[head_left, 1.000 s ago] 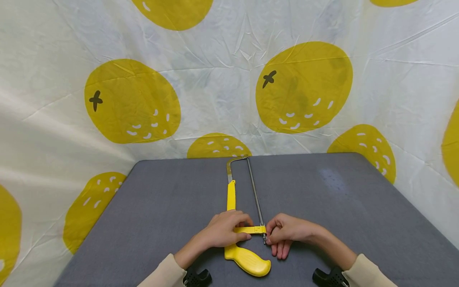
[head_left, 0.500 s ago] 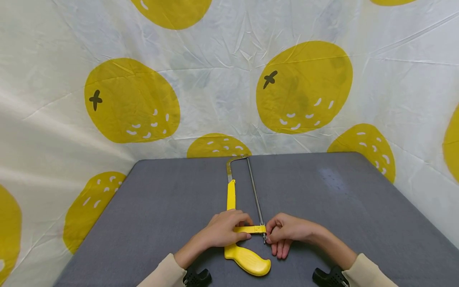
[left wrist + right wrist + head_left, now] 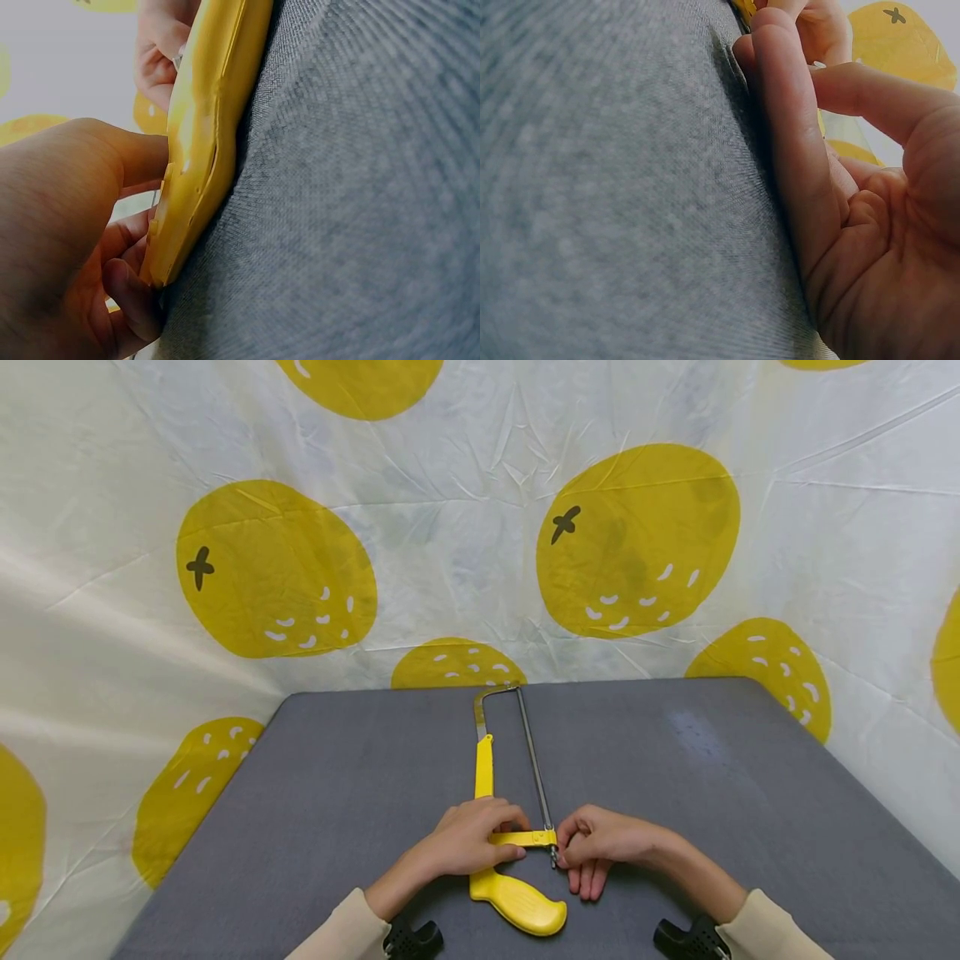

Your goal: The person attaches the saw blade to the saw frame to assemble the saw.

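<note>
A yellow hacksaw (image 3: 517,903) lies flat on the grey table, handle towards me and its metal front bow at the far edge. Its thin blade (image 3: 532,752) runs along the right side to a small metal tension screw (image 3: 553,858) just below the yellow crossbar (image 3: 525,838). My left hand (image 3: 474,837) grips the frame where the crossbar joins it. In the left wrist view the thumb presses against the yellow body (image 3: 206,135). The thumb and index finger of my right hand (image 3: 603,843) pinch at the screw, partly covering it; the other fingers rest near the table.
The grey cloth-covered table (image 3: 360,760) stretches out around the saw. Behind it hangs a white curtain (image 3: 450,568) with large yellow fruit prints. A black wrist camera mount (image 3: 412,939) sits under the left sleeve, another mount (image 3: 690,939) by the right.
</note>
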A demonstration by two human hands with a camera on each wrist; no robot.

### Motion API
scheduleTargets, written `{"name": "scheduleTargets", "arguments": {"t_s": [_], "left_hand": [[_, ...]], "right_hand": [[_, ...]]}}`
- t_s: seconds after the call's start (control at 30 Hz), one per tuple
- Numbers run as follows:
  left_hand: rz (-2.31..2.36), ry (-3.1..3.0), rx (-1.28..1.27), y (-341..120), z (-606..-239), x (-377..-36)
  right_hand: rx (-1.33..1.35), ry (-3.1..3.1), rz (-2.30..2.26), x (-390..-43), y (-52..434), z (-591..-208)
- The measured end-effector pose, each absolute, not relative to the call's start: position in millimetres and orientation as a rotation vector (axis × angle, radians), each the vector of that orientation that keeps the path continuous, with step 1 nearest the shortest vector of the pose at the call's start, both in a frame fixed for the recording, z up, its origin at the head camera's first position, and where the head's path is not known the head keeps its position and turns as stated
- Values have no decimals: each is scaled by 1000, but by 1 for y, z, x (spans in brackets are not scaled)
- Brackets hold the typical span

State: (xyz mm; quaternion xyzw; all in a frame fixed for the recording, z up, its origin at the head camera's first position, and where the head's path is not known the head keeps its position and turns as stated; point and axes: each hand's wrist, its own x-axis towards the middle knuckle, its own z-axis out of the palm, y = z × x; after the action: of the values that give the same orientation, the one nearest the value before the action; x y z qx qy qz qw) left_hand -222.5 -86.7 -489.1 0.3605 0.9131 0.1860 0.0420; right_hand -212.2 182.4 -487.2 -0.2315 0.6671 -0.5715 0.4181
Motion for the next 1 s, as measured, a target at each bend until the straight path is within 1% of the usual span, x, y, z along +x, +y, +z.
{"name": "scheduleTargets", "arguments": {"t_s": [1.0], "left_hand": [[582,2800,1103,-87,-491,-222]], "right_hand": [[-601,1641,-1448,-213,184,-492]]}}
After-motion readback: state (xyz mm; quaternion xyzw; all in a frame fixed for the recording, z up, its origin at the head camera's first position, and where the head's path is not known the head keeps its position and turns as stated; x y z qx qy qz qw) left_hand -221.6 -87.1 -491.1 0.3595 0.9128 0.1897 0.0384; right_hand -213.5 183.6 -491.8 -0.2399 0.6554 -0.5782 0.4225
